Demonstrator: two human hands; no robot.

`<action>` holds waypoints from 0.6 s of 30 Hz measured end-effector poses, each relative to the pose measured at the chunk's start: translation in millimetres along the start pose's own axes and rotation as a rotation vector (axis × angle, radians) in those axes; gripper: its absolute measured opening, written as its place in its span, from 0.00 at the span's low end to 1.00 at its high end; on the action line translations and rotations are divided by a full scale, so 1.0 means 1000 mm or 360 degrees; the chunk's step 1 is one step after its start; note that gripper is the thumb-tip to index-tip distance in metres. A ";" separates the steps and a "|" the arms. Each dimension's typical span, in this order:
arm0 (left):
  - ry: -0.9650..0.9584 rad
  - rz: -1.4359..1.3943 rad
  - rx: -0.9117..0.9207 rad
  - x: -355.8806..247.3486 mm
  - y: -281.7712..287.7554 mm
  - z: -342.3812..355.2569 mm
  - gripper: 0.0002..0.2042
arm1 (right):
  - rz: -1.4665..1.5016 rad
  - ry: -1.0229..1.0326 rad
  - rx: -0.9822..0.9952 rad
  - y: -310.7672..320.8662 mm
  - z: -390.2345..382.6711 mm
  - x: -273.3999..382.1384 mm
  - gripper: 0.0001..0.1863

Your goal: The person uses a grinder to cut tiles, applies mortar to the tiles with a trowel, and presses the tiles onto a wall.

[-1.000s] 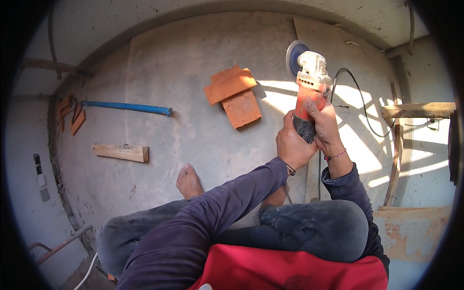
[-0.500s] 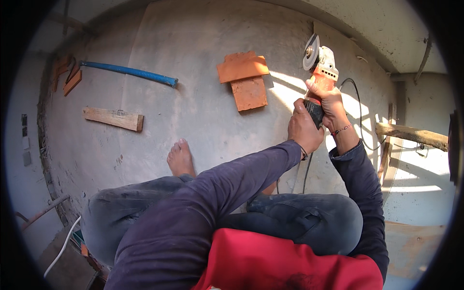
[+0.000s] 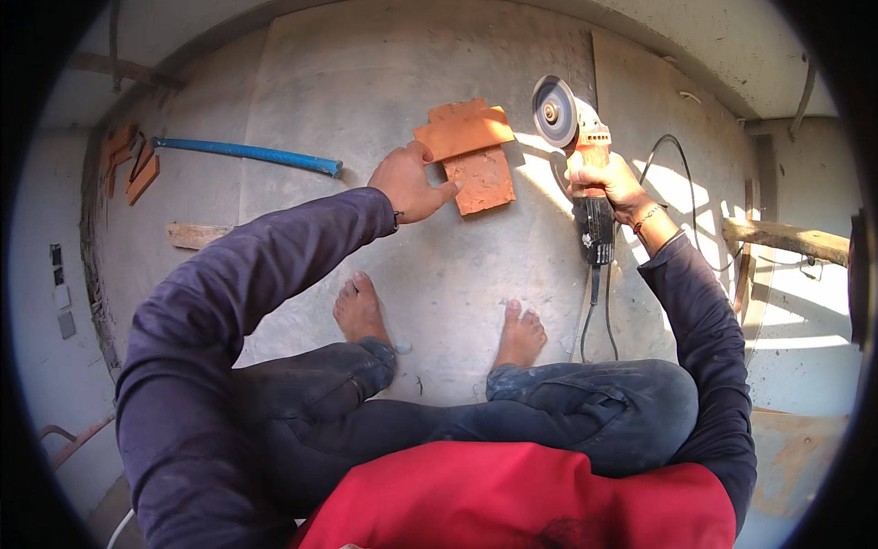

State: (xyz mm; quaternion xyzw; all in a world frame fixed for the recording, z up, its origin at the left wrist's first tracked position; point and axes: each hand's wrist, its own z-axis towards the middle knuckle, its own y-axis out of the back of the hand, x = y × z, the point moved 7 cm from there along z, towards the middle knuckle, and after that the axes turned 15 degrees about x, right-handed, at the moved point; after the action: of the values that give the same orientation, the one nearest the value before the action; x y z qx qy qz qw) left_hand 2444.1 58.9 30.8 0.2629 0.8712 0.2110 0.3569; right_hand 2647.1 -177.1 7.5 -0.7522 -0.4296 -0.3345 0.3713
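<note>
My right hand is wrapped around the body of an orange and black angle grinder, raised in front of my right knee. Its grey disc points up and to the left. Over at the brick pieces, my left hand has its thumb and fingers apart, with fingertips at the left end of a flat orange clay tile. This tile lies across a rougher reddish brick on the floor. Whether the fingertips press on the tile, I cannot tell.
A blue pipe and a wooden block lie to the left, near orange offcuts by the wall. The grinder's black cord loops at right, beside a wooden beam. My bare feet rest on the floor.
My left hand has let go of the grinder and moved left to the clay tile. The right hand keeps the grinder, now turned so its disc faces me more.
</note>
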 end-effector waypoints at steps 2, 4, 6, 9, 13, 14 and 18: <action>-0.0026 0.0256 -0.0376 0.011 -0.001 0.017 0.35 | -0.0021 -0.0047 0.0026 0.000 0.003 -0.011 0.11; -0.0055 0.0354 -0.0585 0.017 0.003 0.033 0.41 | -0.0096 -0.0046 0.0025 0.001 0.006 -0.018 0.11; -0.0197 0.0487 -0.0556 0.013 0.006 0.042 0.40 | -0.0088 -0.0028 -0.0015 0.000 0.005 -0.024 0.13; -0.0394 0.0645 -0.0753 0.000 0.013 0.036 0.36 | -0.0173 -0.0010 -0.0065 -0.006 0.000 -0.021 0.15; -0.0829 0.0228 -0.0601 -0.035 -0.026 0.021 0.34 | -0.0196 -0.0042 -0.0158 -0.006 -0.006 -0.016 0.15; -0.0768 -0.0085 -0.0382 -0.050 -0.048 0.021 0.36 | -0.0186 -0.0039 -0.0204 -0.007 -0.006 -0.010 0.15; -0.0454 -0.0888 0.0189 -0.122 -0.124 0.040 0.43 | -0.0239 -0.0054 -0.0468 -0.021 0.008 0.017 0.15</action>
State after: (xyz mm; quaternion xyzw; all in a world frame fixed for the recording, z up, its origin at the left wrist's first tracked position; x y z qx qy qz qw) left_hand 2509.3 -104.5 -1.8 0.0613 0.8617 0.0148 0.5036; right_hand 2637.1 -156.1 23.0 -0.7697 -0.4371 -0.4079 0.2238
